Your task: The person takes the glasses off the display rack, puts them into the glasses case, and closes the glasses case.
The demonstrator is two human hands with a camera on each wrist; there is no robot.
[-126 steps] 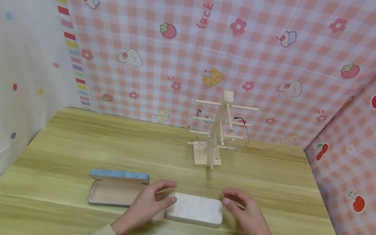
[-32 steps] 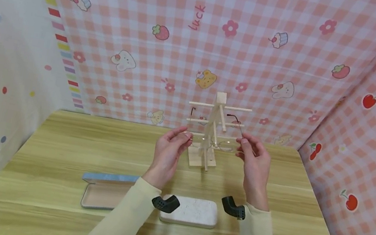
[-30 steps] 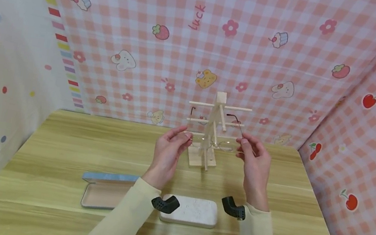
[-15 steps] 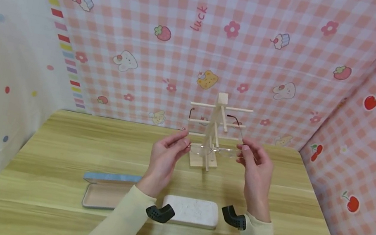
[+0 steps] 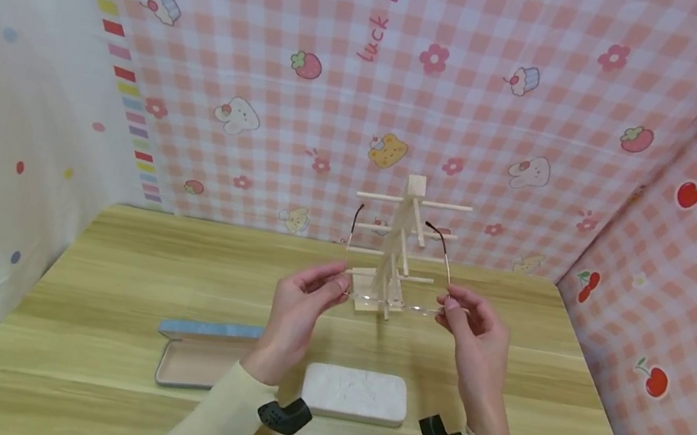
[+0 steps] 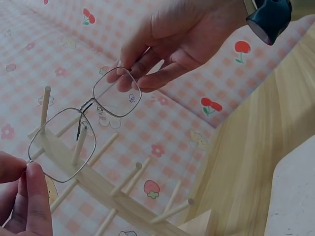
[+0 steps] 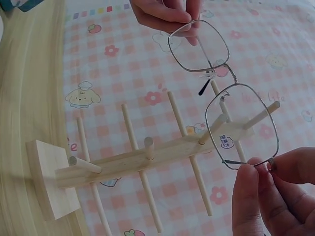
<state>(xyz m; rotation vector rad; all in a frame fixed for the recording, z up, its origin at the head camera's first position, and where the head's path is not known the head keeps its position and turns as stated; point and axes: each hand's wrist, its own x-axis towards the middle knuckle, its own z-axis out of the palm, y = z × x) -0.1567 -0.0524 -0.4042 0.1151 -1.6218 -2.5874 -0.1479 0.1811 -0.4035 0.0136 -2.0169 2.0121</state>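
Thin metal-framed eyeglasses (image 5: 419,309) with clear lenses and dark temple tips hang between both hands, in front of the wooden stand. My left hand (image 5: 298,314) pinches one outer corner of the frame between thumb and fingers. At the opposite corner, my right hand (image 5: 479,343) grips it the same way. Both temples are unfolded and point away toward the stand. In the left wrist view, the bridge (image 6: 87,105) and both rims show plainly. The right wrist view has a small printed mark on the near lens (image 7: 241,128).
The wooden peg stand (image 5: 416,186) rises behind the glasses, pegs sticking out on several sides. A closed white glasses case (image 5: 355,393) lies on the wood-grain table (image 5: 91,328) between my forearms. Left of it, a blue glasses case (image 5: 192,367) stands open, partly covered by my left arm.
Earlier the hands were beside the white case and the glasses hung on the stand. Both hands then took hold of the glasses and have since drawn them off the pegs, toward me.
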